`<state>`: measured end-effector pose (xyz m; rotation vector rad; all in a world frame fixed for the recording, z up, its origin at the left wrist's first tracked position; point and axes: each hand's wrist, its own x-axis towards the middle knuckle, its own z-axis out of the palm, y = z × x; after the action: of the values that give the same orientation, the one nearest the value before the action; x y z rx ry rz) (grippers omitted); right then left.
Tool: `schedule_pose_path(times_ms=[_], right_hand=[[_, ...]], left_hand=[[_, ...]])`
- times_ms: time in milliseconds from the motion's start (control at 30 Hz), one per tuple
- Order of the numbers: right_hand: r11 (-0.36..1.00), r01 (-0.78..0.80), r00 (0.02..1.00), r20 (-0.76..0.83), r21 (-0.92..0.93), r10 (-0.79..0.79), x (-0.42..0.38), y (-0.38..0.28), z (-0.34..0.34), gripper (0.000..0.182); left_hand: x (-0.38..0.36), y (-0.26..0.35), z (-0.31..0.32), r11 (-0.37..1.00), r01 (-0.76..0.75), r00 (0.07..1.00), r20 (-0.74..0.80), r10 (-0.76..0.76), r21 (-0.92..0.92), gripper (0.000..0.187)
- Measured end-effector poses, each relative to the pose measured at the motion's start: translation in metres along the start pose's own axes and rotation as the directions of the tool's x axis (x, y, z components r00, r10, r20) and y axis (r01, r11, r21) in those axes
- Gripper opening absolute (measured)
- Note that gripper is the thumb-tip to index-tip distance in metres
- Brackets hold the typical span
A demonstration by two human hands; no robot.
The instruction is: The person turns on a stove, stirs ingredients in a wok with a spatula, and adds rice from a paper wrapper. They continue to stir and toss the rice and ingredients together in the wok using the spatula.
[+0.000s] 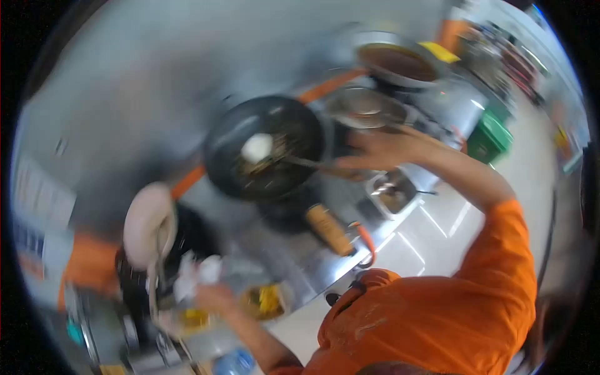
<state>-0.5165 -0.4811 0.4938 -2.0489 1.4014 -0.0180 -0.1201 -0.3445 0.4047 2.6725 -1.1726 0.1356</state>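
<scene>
A black wok (pixel 222 165) on the stove holds brown, shredded-looking food and a white rounded lump (pixel 257 148). A long-handled cooking utensil (pixel 306 162) leans out over the wok's rim toward me. My right hand (pixel 384 150) is right at its handle, thumb and fingers apart, blurred by motion. My left hand (pixel 215 299) reaches low on the left beside blurred white things (pixel 194 278); its fingers are smeared, and I cannot tell whether they hold any. Near it sits a container of yellow food (pixel 269 300).
The wok's wooden handle (pixel 329 230) points toward me, beside an orange loop (pixel 364 240). At right are a metal tray (pixel 392 192), a shallow pan (pixel 369 107) and a large pan of brown liquid (pixel 400 62). A pink round object (pixel 147 225) stands left. A green bin (pixel 489 137) is beyond the counter.
</scene>
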Motion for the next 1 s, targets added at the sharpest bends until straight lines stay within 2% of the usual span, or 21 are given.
schedule_pose_path(times_ms=[33, 67, 100, 133, 200, 233, 267, 300, 367, 400, 433, 467, 500, 567, 600, 667, 800, 867, 900, 967, 1000], right_hand=[[0.978, -0.198, 0.980, -0.017, -0.062, 0.198, 0.004, 0.008, 0.017, 0.077], [0.956, -0.283, 0.957, 0.082, 0.077, 0.277, 0.006, -0.002, 0.021, 0.076], [0.899, -0.391, 0.915, 0.186, 0.198, 0.358, 0.005, -0.013, 0.027, 0.076], [0.910, -0.372, 0.918, 0.216, 0.183, 0.332, 0.014, -0.010, 0.036, 0.076], [0.834, -0.406, 0.913, 0.212, 0.374, 0.350, 0.034, -0.001, 0.047, 0.067], [0.841, -0.397, 0.916, 0.216, 0.368, 0.338, 0.043, -0.002, 0.049, 0.067], [0.912, -0.330, 0.943, 0.127, 0.244, 0.307, 0.046, 0.003, 0.047, 0.054], [0.958, -0.268, 0.963, 0.047, 0.101, 0.264, 0.057, 0.007, 0.042, 0.042], [0.968, 0.005, 0.984, -0.171, -0.250, -0.050, 0.081, 0.043, 0.032, 0.029], [0.957, -0.009, 0.991, -0.131, -0.290, -0.030, 0.079, 0.026, 0.010, 0.027], [0.944, -0.023, 0.996, -0.093, -0.330, -0.008, 0.071, 0.005, -0.016, 0.026], [0.911, 0.010, 0.981, -0.170, -0.412, -0.088, 0.073, -0.002, -0.032, 0.024], [0.870, 0.033, 0.955, -0.240, -0.493, -0.173, 0.073, -0.005, -0.043, 0.023], [0.827, 0.088, 0.946, -0.214, -0.556, -0.244, 0.080, -0.018, -0.062, 0.022], [0.779, 0.134, 0.930, -0.193, -0.613, -0.312, 0.082, -0.025, -0.067, 0.021], [0.732, 0.087, 0.929, -0.210, -0.675, -0.304, 0.085, -0.042, -0.069, 0.021], [0.682, -0.015, 0.888, -0.323, -0.732, -0.328, 0.081, -0.048, -0.081, 0.022], [0.709, 0.048, 0.911, -0.260, -0.704, -0.320, 0.081, -0.035, -0.110, 0.024], [0.737, 0.093, 0.929, -0.207, -0.670, -0.306, 0.080, -0.027, -0.130, 0.026], [0.749, 0.160, 0.925, -0.168, -0.643, -0.342, 0.077, -0.013, -0.175, 0.029], [0.748, 0.175, 0.926, -0.151, -0.640, -0.346, 0.072, -0.014, -0.182, 0.029]], left_hand=[[0.000, -0.022, 0.029, 0.999, 0.028, 0.981, 0.190, -0.036, 0.043, 0.046], [-0.006, -0.072, 0.115, 0.801, -0.479, 0.838, -0.459, 0.295, -0.360, 0.042], [-0.034, -0.015, 0.029, 0.243, -0.170, 0.984, -0.151, 0.095, -0.955, 0.046], [-0.042, -0.004, 0.033, -0.034, -0.120, 0.988, -0.122, 0.089, -0.992, 0.043], [-0.062, 0.003, 0.023, -0.119, -0.013, 0.972, -0.040, 0.231, -0.993, 0.035], [-0.069, 0.001, 0.024, -0.034, -0.013, 0.959, -0.022, 0.283, -0.999, 0.030], [-0.083, -0.001, 0.026, 0.053, -0.019, 0.940, 0.000, 0.340, -0.998, 0.025], [-0.087, -0.005, 0.032, 0.054, -0.017, 0.944, 0.002, 0.331, -0.998, 0.025], [-0.091, -0.015, 0.054, 0.045, -0.045, 0.868, -0.017, 0.496, -0.998, 0.006], [-0.095, -0.019, 0.068, 0.051, -0.040, 0.873, -0.010, 0.488, -0.998, 0.006], [-0.100, -0.021, 0.083, 0.023, 0.155, 0.848, 0.146, 0.509, -0.988, 0.008], [-0.104, -0.019, 0.096, -0.004, 0.344, 0.794, 0.289, 0.535, -0.939, 0.015], [-0.109, -0.014, 0.105, -0.005, 0.347, 0.797, 0.292, 0.529, -0.938, 0.015], [-0.118, 0.004, 0.115, 0.080, 0.503, 0.790, 0.496, 0.360, -0.860, 0.024], [-0.119, 0.017, 0.103, 0.078, 0.509, 0.792, 0.502, 0.347, -0.857, 0.024], [-0.123, 0.043, 0.080, 0.187, 0.180, 0.875, 0.244, 0.418, -0.966, 0.023], [-0.142, 0.081, 0.105, 0.097, 0.317, 0.842, 0.327, 0.428, -0.943, 0.023], [-0.143, 0.097, 0.100, 0.171, 0.455, 0.756, 0.480, 0.444, -0.874, 0.038], [-0.142, 0.104, 0.096, 0.168, 0.455, 0.765, 0.480, 0.430, -0.875, 0.038], [-0.139, 0.118, 0.091, 0.151, 0.700, 0.557, 0.666, 0.496, -0.698, 0.038], [-0.142, 0.123, 0.096, 0.148, 0.709, 0.557, 0.676, 0.482, -0.690, 0.038]])
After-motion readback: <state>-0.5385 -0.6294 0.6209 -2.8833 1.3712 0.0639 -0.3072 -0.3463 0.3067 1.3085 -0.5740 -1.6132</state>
